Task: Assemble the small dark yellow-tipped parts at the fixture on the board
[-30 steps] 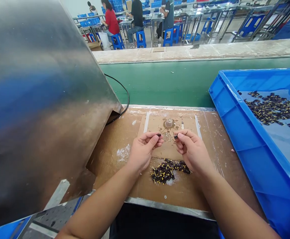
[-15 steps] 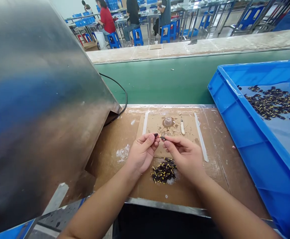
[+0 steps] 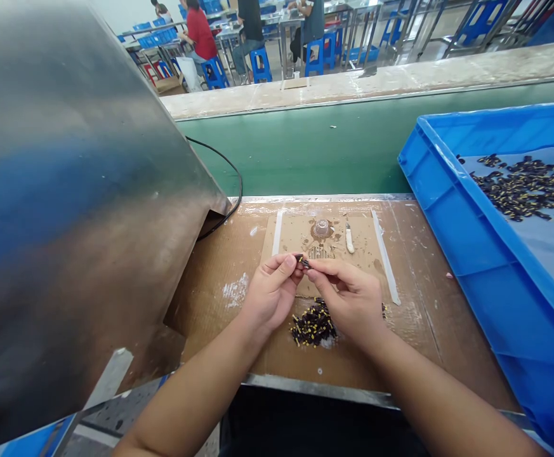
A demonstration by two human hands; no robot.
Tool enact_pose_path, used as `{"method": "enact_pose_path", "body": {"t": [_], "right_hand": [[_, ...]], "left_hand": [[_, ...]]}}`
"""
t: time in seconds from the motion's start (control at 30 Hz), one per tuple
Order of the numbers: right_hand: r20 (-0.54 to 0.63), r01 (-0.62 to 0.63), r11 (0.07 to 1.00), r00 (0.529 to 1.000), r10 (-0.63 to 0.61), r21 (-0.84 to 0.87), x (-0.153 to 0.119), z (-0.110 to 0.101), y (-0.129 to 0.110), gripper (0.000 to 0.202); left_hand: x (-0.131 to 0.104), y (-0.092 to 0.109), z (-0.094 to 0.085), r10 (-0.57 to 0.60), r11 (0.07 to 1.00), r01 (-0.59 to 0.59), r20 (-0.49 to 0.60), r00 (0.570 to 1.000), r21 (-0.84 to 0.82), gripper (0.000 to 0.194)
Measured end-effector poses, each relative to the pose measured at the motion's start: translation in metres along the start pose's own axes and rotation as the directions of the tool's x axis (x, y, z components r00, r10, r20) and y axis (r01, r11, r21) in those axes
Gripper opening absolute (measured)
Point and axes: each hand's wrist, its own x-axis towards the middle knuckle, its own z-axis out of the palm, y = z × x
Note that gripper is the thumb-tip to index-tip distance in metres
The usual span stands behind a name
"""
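Note:
Small black pieces with yellow marks (image 3: 301,259) are pinched between my two hands, above the cardboard. My left hand (image 3: 274,289) has thumb and forefinger closed on one dark piece. From the right, my right hand (image 3: 348,295) grips another dark piece, and the two pieces meet or overlap; their exact contact is too small to tell. Just below the hands lies a pile of black and yellow pieces (image 3: 313,325). Beyond them, a small clear cup (image 3: 322,229) stands on a stained cardboard sheet (image 3: 290,238), with a white-handled knife (image 3: 349,240) to its right.
A large blue bin (image 3: 476,254) at the right holds many black and yellow pieces on a pale sheet. A big metal housing (image 3: 77,190) fills the left, with a black cable (image 3: 231,166) beside it. Several people sit beyond the green partition (image 3: 305,155).
The pieces in my hands have come together, my right hand having moved slightly left. More dark pieces now show just right of my right hand. The view has shifted slightly.

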Motion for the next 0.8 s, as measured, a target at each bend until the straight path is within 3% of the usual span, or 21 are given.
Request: {"method": "enact_pose_path", "body": {"t": [0.13,0.3,0.53,0.63,0.8], "right_hand": [[-0.014,0.025,0.999,1.0,-0.026,-0.03,0.001,-0.001,-0.001,0.022],[-0.004,0.173,0.977,0.985,-0.175,-0.124,0.003,-0.005,-0.002,0.026],[0.008,0.183,0.963,0.983,-0.185,-0.2,0.006,-0.008,-0.006,0.023],[0.005,0.19,0.958,0.981,-0.194,-0.216,0.008,-0.011,-0.006,0.023],[-0.051,0.218,0.944,0.97,-0.237,-0.249,0.012,-0.017,-0.004,0.023]], "left_hand": [[0.0,-0.001,0.0,0.019,0.999,-0.019,0.004,1.0,0.026,0.021],[-0.002,-0.003,0.003,0.088,0.99,-0.089,0.01,0.996,0.113,0.021],[-0.005,-0.013,-0.002,0.319,0.89,-0.307,0.02,0.948,0.336,0.014],[-0.007,-0.013,-0.003,0.333,0.854,-0.34,0.089,0.939,0.394,0.019],[-0.009,-0.009,0.001,0.315,0.871,-0.347,0.147,0.938,0.347,0.037]]}}
